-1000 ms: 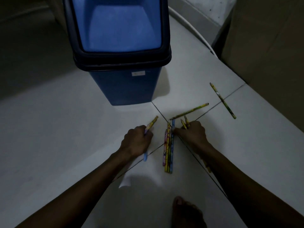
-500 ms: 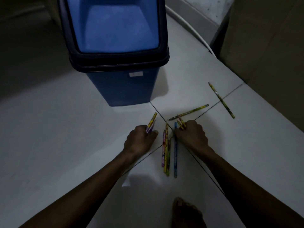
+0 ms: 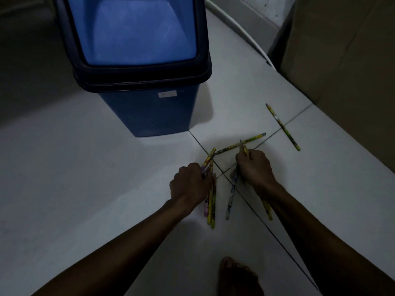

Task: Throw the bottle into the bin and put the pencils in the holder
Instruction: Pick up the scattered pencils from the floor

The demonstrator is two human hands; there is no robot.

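Note:
A tall blue bin (image 3: 147, 112) with a dark rim and a blue swing lid stands on the white tiled floor, just beyond my hands. My left hand (image 3: 190, 184) is closed around a bundle of yellow and pink pencils (image 3: 210, 206) that stick out above and below the fist. My right hand (image 3: 255, 167) grips a couple of yellow pencils; a bluish pencil (image 3: 231, 197) lies slanted under its thumb side. One yellow pencil (image 3: 239, 145) lies loose just beyond my fingers. Another yellow pencil (image 3: 283, 127) lies further right. No bottle or holder is in view.
A bare foot (image 3: 239, 276) rests on the floor at the bottom, near my right forearm. A large brown cardboard-like surface (image 3: 346, 60) rises along the right edge. A white curved cable or pipe (image 3: 237, 26) runs behind the bin. Tile joints cross beneath my hands.
My left hand has gathered the pencils that lay between my hands into its fist. The bluish pencil has swung apart from that bundle toward my right hand.

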